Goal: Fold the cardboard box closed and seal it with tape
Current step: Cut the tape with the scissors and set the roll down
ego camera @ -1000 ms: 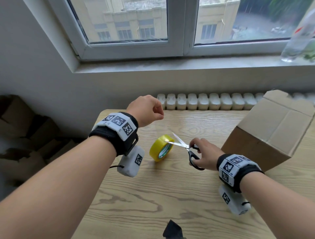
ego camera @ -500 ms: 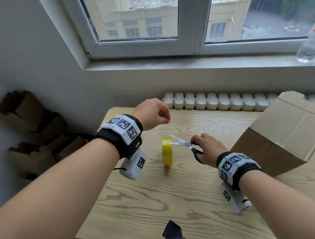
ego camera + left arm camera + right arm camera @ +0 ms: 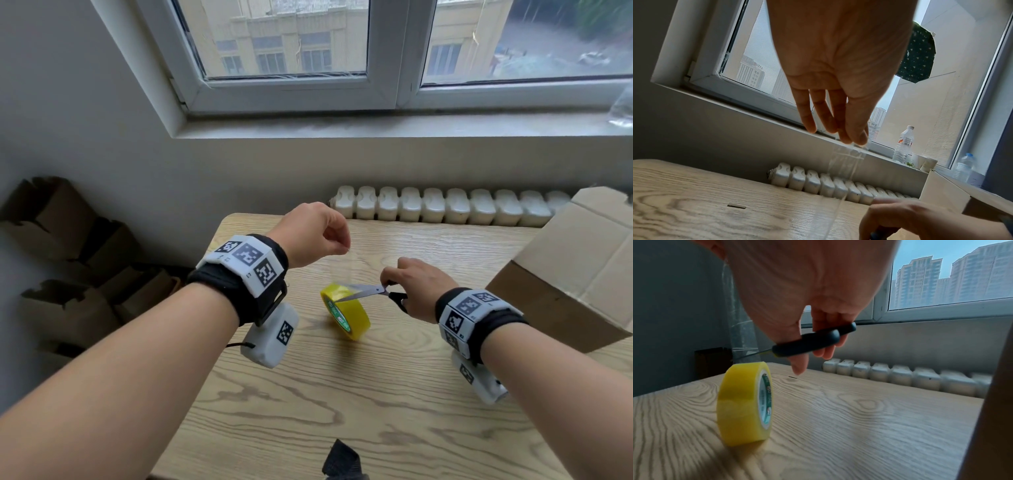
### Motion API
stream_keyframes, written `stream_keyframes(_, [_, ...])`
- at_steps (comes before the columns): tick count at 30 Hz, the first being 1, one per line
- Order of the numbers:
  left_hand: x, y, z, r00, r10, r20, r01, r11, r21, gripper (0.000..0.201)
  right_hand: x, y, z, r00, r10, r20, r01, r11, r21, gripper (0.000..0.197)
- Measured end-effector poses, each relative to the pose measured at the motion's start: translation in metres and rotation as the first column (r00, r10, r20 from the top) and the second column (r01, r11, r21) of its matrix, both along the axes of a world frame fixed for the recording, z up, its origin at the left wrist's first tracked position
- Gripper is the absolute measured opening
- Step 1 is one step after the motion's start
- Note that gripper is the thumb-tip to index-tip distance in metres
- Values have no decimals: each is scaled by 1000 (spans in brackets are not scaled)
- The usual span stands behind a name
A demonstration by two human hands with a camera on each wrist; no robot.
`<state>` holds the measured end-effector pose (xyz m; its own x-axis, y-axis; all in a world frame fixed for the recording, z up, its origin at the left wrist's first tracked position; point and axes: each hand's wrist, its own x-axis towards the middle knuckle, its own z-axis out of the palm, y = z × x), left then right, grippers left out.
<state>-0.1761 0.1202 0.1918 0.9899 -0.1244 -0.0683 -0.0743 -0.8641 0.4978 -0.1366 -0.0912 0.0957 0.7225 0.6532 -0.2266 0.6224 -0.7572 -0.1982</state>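
A yellow tape roll (image 3: 346, 313) (image 3: 745, 404) stands on edge in the middle of the wooden table (image 3: 342, 411). My left hand (image 3: 337, 240) (image 3: 851, 139), held above the roll, pinches the end of a clear tape strip (image 3: 842, 167) that runs down towards the roll. My right hand (image 3: 399, 284) grips black-handled scissors (image 3: 373, 293) (image 3: 807, 342), and their blades are closed on the strip just above the roll. The cardboard box (image 3: 575, 270) stands at the right, flaps folded shut.
A white radiator (image 3: 445, 207) runs behind the table's far edge, under the windowsill (image 3: 376, 123). Plastic bottles (image 3: 904, 144) stand on the sill. Several empty cardboard boxes (image 3: 68, 257) are stacked on the floor at the left. A black object (image 3: 342, 462) lies at the table's near edge.
The scissor blades went from spread to closed on the strip. The roll turned on the table: face-on, then edge-on, now angled. My left hand rose slightly, keeping the strip taut.
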Motion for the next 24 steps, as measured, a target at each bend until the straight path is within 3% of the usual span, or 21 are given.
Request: stream_keyframes(24, [-2,-16,2,999,-38,2,38,999,-1,10,-11,-5,-7,998,-32,-46,30,999,-28,28])
